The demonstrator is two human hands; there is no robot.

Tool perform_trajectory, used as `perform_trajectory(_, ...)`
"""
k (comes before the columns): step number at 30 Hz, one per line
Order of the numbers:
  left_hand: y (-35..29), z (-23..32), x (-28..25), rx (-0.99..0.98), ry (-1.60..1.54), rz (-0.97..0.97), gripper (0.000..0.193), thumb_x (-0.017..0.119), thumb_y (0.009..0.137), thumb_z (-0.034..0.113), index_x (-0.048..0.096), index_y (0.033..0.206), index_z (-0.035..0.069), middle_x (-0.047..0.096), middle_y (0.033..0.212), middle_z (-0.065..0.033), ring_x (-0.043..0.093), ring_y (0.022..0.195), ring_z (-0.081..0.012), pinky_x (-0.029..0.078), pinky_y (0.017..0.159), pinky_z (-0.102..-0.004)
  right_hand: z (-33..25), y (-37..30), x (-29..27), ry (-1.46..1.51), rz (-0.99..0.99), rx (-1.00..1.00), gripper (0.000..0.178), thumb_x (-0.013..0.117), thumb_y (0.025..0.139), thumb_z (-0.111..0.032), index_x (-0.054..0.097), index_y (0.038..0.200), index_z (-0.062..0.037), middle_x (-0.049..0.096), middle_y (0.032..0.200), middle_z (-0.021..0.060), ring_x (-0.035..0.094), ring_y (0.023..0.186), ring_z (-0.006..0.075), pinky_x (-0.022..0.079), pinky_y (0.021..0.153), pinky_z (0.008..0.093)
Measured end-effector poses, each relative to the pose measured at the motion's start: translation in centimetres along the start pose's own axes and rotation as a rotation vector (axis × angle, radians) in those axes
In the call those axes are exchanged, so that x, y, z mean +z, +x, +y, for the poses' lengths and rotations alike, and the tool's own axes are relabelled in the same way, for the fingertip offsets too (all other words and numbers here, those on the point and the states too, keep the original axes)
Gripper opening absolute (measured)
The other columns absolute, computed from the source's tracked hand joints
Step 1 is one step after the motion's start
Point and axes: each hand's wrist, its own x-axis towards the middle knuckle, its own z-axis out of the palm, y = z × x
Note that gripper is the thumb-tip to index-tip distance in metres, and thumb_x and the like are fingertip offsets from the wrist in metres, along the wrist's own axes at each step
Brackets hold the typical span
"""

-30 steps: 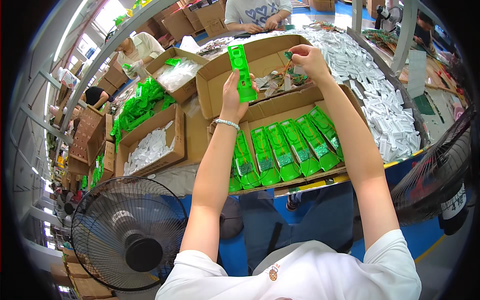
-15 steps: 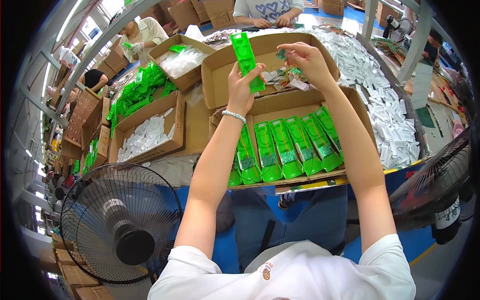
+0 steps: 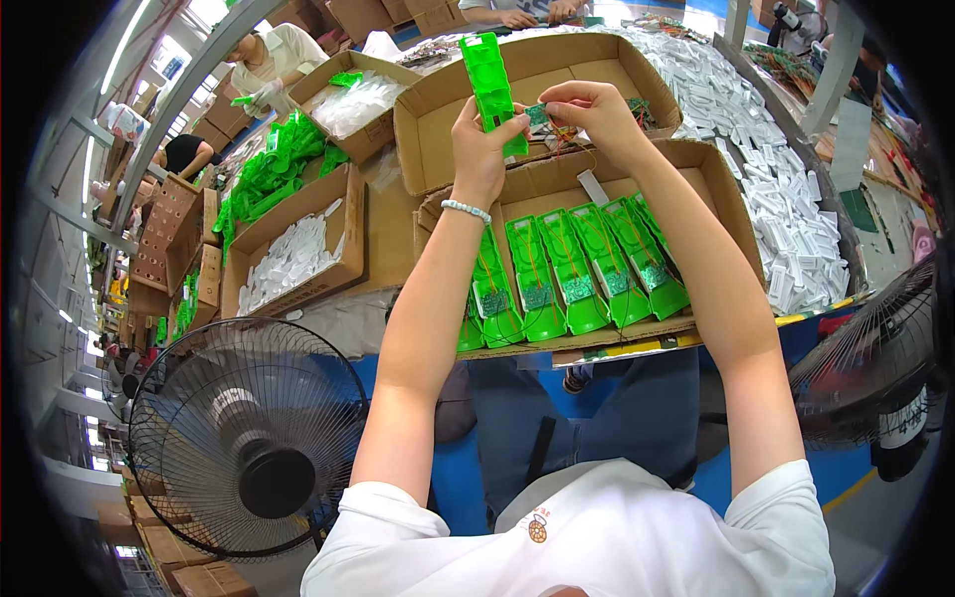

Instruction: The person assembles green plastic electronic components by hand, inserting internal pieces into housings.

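Here — left hand [image 3: 480,151] grips green casing [image 3: 485,76], right hand [image 3: 601,114] — circuit board [image 3: 537,115]

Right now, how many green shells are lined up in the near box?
7 green shells show in the near box: one partly behind the left forearm, five between the forearms, one partly behind the right forearm. The arms may hide more.

head cam: left fisheye of the worn pair, upright, unmirrored. looks down and forward from above the wearer's white shirt [image 3: 617,527], which fills the bottom edge close up. left hand [image 3: 483,149] and right hand [image 3: 602,119] sit farther out, upper centre; a co-worker [image 3: 277,58] farther still, top left. straight edges bow toward the dark rim.
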Motion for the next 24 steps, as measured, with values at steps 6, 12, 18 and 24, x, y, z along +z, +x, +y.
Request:
perform_trajectory(6,-0.1,-0.3,0.7,0.072,0.084,0.117,0.034,0.068,0.078,-0.008,0.053,0.108,0.000,0.066,0.089,-0.0113,0.065,0.068,-0.0195,0.055,0.061,-0.0316,0.3,0.1,0.3,-0.086,0.060,0.106,0.018,0.068,0.088,-0.012,0.068,0.098,0.0028,0.069,0.086,0.0065,0.065,0.076,0.0105,0.054,0.072,0.0246)
perform_trajectory(12,-0.2,-0.3,1.1,0.071,0.102,0.142,0.023,0.064,0.086,0.001,0.053,0.107,-0.001,0.064,0.087,-0.0110,0.064,0.068,-0.0200,0.055,0.060,-0.0330,1.0,0.4,0.1,-0.125,0.103,0.055,0.016,0.068,0.087,-0.012,0.069,0.095,0.0016,0.069,0.081,0.0054,0.065,0.072,0.0102,0.054,0.069,0.0243)
perform_trajectory(18,0.0,0.3,-0.4,-0.017,-0.223,0.100,0.034,0.037,0.102,0.028,0.055,0.108,-0.001,0.063,0.089,-0.0129,0.064,0.067,-0.0228,0.055,0.057,-0.0362,-1.4,-0.5,1.3,0.118,0.016,0.124,0.016,0.066,0.091,-0.014,0.067,0.098,0.0001,0.066,0.081,0.0031,0.062,0.073,0.0082,0.051,0.068,0.0227)
perform_trajectory(24,-0.1,0.5,-0.8,-0.109,-0.252,0.128,0.034,0.035,0.103,0.025,0.057,0.108,0.000,0.065,0.092,-0.0134,0.065,0.074,-0.0229,0.056,0.064,-0.0369,-2.3,-0.6,2.3,0.171,-0.049,0.052,0.017,0.066,0.090,-0.013,0.066,0.098,0.0019,0.066,0.080,0.0039,0.062,0.072,0.0094,0.053,0.068,0.0245)
